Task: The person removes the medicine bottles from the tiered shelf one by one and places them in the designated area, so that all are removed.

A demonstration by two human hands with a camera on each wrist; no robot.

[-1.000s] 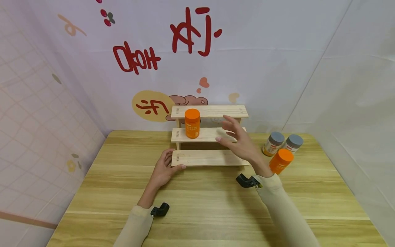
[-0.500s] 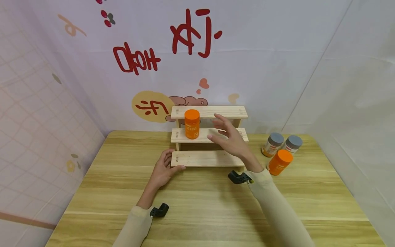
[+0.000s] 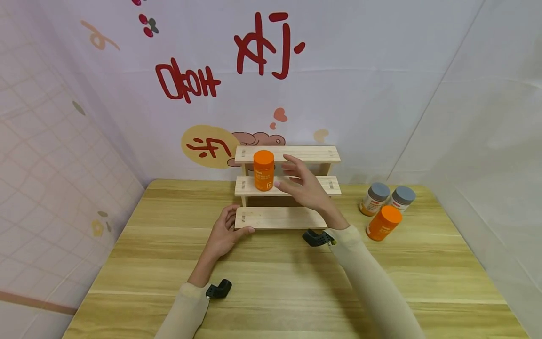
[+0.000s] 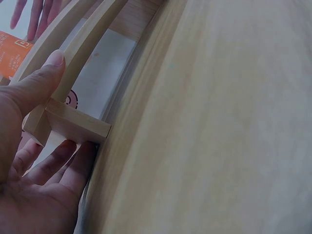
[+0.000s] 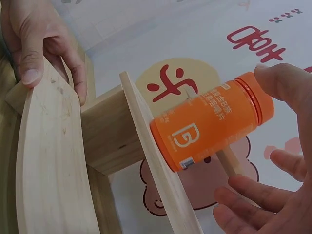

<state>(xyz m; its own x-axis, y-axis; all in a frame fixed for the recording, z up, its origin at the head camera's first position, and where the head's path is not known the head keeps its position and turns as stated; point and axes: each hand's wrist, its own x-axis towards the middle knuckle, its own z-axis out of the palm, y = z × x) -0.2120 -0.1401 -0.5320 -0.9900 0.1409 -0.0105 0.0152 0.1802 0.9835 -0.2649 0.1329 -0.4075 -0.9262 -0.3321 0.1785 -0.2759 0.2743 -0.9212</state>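
Observation:
A three-step wooden display shelf [image 3: 279, 217] stands at the back of the table. My left hand [image 3: 222, 233] grips the left end of its lowest step, thumb on top and fingers curled round the end piece, as the left wrist view shows. On the middle step, toward the left, an orange supplement bottle [image 5: 209, 122] with an orange cap stands upright. My right hand [image 3: 301, 184] is just right of that bottle, fingers spread and holding nothing. In the right wrist view its thumb [image 5: 275, 80] overlaps the cap's edge, while the other fingers stay apart from the bottle.
Right of the shelf on the wood-grain table [image 3: 271, 292] stand two grey-capped bottles [image 3: 374, 198] and a second orange bottle [image 3: 384, 223], grouped closely. A printed white cloth wall [image 3: 360, 103] rises right behind the shelf, with more cloth at both sides.
My right hand has moved left along the shelf, coming close to the orange bottle on the middle step. My left hand keeps its grip on the shelf, and the bottles stay put.

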